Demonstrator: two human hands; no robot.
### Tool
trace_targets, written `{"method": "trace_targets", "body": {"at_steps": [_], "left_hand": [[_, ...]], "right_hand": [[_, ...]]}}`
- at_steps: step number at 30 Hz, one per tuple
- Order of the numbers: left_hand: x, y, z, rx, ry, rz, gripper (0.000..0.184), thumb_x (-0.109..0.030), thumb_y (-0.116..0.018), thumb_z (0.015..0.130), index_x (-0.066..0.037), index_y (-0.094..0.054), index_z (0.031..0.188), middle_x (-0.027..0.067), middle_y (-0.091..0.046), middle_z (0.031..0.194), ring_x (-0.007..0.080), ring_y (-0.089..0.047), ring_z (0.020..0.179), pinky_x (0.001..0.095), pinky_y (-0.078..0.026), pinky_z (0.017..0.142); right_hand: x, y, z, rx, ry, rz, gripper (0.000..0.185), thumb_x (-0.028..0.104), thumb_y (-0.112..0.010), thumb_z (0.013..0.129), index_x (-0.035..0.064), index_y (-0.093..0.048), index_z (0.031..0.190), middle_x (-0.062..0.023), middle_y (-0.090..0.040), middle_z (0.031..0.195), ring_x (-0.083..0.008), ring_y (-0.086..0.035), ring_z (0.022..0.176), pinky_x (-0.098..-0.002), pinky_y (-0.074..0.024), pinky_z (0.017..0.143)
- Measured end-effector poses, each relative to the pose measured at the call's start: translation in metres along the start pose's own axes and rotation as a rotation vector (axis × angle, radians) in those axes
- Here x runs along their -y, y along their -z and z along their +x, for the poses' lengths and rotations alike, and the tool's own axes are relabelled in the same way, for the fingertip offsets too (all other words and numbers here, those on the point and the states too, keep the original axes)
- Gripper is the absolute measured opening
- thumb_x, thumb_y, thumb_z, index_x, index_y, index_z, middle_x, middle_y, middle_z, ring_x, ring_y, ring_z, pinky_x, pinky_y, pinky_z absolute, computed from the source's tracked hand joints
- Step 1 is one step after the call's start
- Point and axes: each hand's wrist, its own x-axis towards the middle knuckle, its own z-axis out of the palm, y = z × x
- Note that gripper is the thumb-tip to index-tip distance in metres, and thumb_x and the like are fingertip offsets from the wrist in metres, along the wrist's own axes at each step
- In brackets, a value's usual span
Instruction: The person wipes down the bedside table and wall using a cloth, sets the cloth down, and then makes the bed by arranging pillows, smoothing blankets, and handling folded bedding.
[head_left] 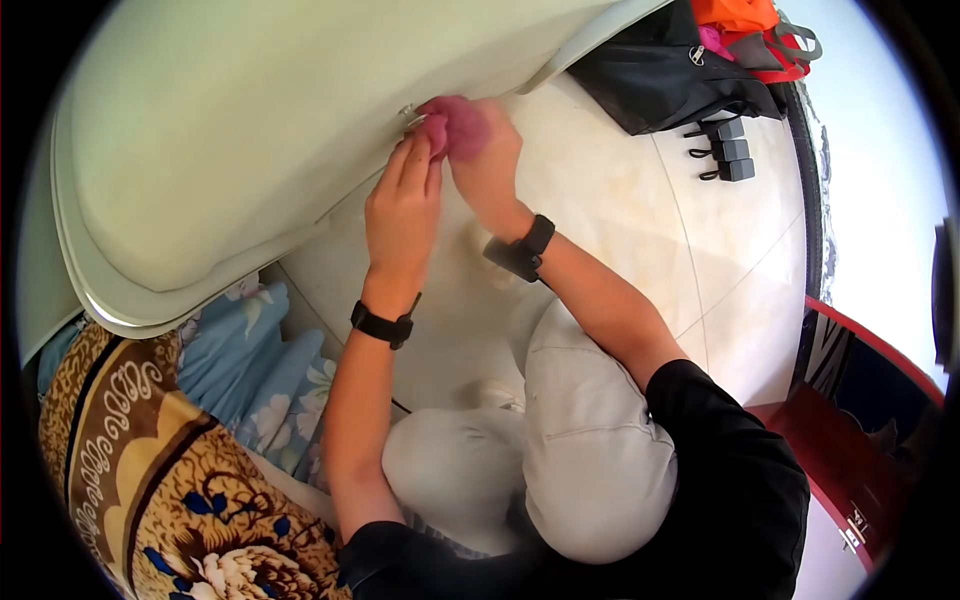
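A crumpled pink cloth (pixel 466 128) is pressed near a small metal fitting (pixel 406 112) on the side of a large cream panel (pixel 260 120). My right hand (pixel 490 170) is closed on the cloth, whose outer part is smeared by motion. Beside it, my left hand (pixel 404 200) reaches up with its fingers together, the tips on the cloth's left end close to the fitting. Part of the fitting lies behind those fingertips. Both wrists carry black straps with small modules.
Patterned brown blanket (pixel 190 480) and blue floral fabric (pixel 260 370) lie at left. On the tiled floor (pixel 600 190) at upper right are a black bag (pixel 640 75) and several small black blocks (pixel 733 150). A dark red cabinet (pixel 840 460) stands at right.
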Motion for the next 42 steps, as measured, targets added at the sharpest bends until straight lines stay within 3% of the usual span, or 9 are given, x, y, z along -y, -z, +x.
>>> {"method": "trace_targets", "body": {"at_steps": [7, 17, 20, 22, 24, 29, 31, 36, 42], "left_hand": [[0.031, 0.029, -0.026, -0.089, 0.08, -0.022, 0.031, 0.0, -0.068, 0.078, -0.003, -0.064, 0.109, 0.0103, -0.067, 0.101, 0.0237, -0.066, 0.08, 0.0318, -0.054, 0.068], [0.004, 0.066, -0.02, -0.132, -0.066, -0.214, 0.045, -0.001, -0.076, 0.072, 0.002, -0.058, 0.114, 0.016, -0.064, 0.101, 0.0283, -0.063, 0.079, 0.0339, -0.052, 0.067], [-0.02, 0.099, -0.012, -0.002, 0.022, -0.365, 0.067, -0.002, -0.076, 0.073, 0.005, -0.046, 0.132, 0.0214, -0.058, 0.117, 0.0302, -0.06, 0.1, 0.0356, -0.05, 0.084], [-0.022, 0.116, 0.002, -0.022, -0.157, -0.286, 0.069, 0.001, -0.076, 0.072, 0.0, -0.048, 0.134, 0.0208, -0.058, 0.118, 0.0317, -0.06, 0.099, 0.0362, -0.05, 0.084], [-0.036, 0.13, 0.028, -0.137, -0.272, -0.171, 0.057, 0.002, -0.076, 0.071, -0.003, -0.059, 0.126, 0.0178, -0.061, 0.114, 0.028, -0.063, 0.086, 0.0324, -0.053, 0.07], [-0.078, 0.15, 0.081, -0.126, -0.074, -0.141, 0.047, 0.005, -0.068, 0.061, -0.006, -0.072, 0.106, 0.0178, -0.059, 0.124, 0.0263, -0.061, 0.09, 0.0321, -0.053, 0.073], [-0.099, 0.142, 0.104, -0.073, 0.01, -0.154, 0.049, 0.003, -0.068, 0.064, -0.006, -0.069, 0.112, 0.0147, -0.06, 0.123, 0.0269, -0.06, 0.087, 0.0329, -0.052, 0.073], [-0.13, 0.129, 0.135, -0.001, 0.17, -0.003, 0.042, 0.002, -0.067, 0.068, -0.006, -0.066, 0.109, 0.0099, -0.063, 0.113, 0.0295, -0.06, 0.088, 0.0361, -0.051, 0.073], [-0.112, 0.185, 0.162, -0.025, 0.358, 0.13, 0.036, 0.006, -0.066, 0.073, -0.005, -0.065, 0.107, 0.0093, -0.063, 0.102, 0.0293, -0.06, 0.089, 0.0373, -0.05, 0.075]], "right_hand": [[0.016, -0.016, -0.022, 0.236, 0.029, 0.063, 0.03, 0.001, -0.073, 0.07, 0.0053, -0.06, 0.097, -0.0143, -0.059, 0.09, -0.0366, -0.06, 0.081, -0.0397, -0.0506, 0.068], [0.077, 0.049, 0.009, 0.618, 0.222, 0.045, 0.05, 0.002, -0.074, 0.071, 0.0088, -0.057, 0.118, -0.0132, -0.053, 0.119, -0.0335, -0.059, 0.101, -0.0384, -0.0532, 0.079], [0.114, 0.071, 0.032, 0.647, 0.414, 0.05, 0.058, 0.004, -0.076, 0.07, 0.0056, -0.056, 0.124, -0.017, -0.049, 0.127, -0.0359, -0.059, 0.104, -0.0384, -0.0523, 0.084], [0.133, 0.076, 0.046, 0.68, 0.504, 0.077, 0.062, 0.003, -0.078, 0.067, 0.0048, -0.055, 0.126, -0.0188, -0.05, 0.126, -0.0366, -0.059, 0.102, -0.039, -0.0527, 0.084], [0.148, 0.071, 0.058, 0.683, 0.575, 0.082, 0.064, 0.003, -0.079, 0.065, 0.0039, -0.057, 0.125, -0.0206, -0.052, 0.124, -0.0373, -0.06, 0.101, -0.0395, -0.0534, 0.082], [0.179, 0.071, 0.103, 0.595, 0.601, -0.087, 0.049, -0.001, -0.078, 0.056, 0.0, -0.066, 0.103, -0.0223, -0.057, 0.118, -0.0374, -0.063, 0.096, -0.04, -0.0551, 0.077], [0.185, 0.081, 0.123, 0.538, 0.594, -0.183, 0.044, -0.005, -0.076, 0.055, -0.0011, -0.066, 0.098, -0.0212, -0.059, 0.113, -0.0363, -0.063, 0.095, -0.0397, -0.0551, 0.076], [0.193, 0.087, 0.14, 0.491, 0.336, -0.306, 0.041, -0.01, -0.071, 0.055, 0.0014, -0.066, 0.095, -0.0095, -0.064, 0.105, -0.0297, -0.061, 0.092, -0.0365, -0.052, 0.075], [0.241, 0.026, 0.158, 0.686, 0.262, -0.23, 0.039, -0.006, -0.069, 0.064, 0.0056, -0.065, 0.101, -0.0074, -0.064, 0.103, -0.0297, -0.06, 0.095, -0.0395, -0.0492, 0.08]]}}
